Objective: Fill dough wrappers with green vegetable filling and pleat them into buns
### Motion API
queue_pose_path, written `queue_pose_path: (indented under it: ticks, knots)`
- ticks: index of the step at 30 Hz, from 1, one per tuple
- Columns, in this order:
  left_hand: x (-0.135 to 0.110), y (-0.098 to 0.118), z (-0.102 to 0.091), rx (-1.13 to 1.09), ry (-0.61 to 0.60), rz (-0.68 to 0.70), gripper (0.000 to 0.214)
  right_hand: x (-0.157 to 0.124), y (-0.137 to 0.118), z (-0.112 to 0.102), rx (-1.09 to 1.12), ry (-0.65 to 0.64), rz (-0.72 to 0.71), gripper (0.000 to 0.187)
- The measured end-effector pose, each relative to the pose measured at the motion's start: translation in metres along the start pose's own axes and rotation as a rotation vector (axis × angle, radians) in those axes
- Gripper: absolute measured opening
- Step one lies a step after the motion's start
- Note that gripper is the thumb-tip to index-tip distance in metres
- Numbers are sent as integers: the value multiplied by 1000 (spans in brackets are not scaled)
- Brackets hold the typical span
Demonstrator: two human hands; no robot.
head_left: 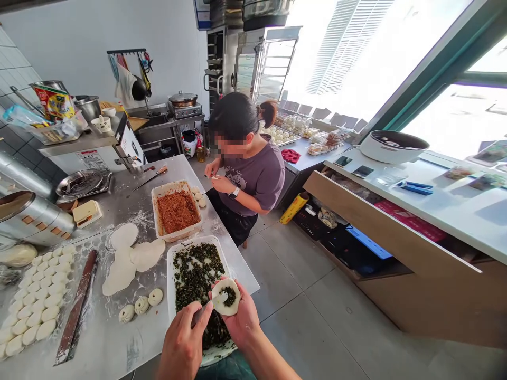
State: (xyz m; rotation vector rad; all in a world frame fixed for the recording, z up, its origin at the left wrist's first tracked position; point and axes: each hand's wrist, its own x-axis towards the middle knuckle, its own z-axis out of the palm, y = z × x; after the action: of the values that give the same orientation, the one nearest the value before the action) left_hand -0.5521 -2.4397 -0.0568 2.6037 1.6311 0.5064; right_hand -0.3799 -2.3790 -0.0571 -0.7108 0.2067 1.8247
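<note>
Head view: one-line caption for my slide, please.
Left hand holds a utensil to dark green filling in a round dough wrapper cupped in the right hand.

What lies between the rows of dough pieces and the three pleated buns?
The head view shows a long brown stick between them, on the table.

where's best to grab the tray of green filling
Probably grip the white tray by its two long walls, coming from left and right at once: it is rectangular and open-topped, its rim stands above the loose-looking green filling, and opposite grips should keep it level.
</note>
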Motion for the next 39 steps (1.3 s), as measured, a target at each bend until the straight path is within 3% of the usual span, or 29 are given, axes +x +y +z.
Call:
queue_pose_path:
  ticks: [4,7,11,14,18,23,29,39]
  knots:
    - [4,0,-2,-27,-57,51,74,2,-1,0,-15,6,48,33]
    - [-1,-10,0,-61,-119,-36,68,-5,-15,-6,-71,51,54,29]
    - [1,-36,10,-2,-463,-305,61,-20,-42,-23,-91,-5,100,35]
    - [10,-51,32,41,-639,-369,55,-22,-48,-39,-82,-47,154,34]
    - [17,-49,64,27,-713,-351,56,-13,-39,-61,-82,34,132,25]
    - [9,-26,82,-74,-800,-252,50,-9,-34,-89,-62,143,103,21]
    - [3,-17,88,-183,-845,-227,47,-10,-31,-107,-33,162,95,19]
    - [4,-19,76,-525,-858,-342,45,-16,-37,-100,-57,145,42,24]
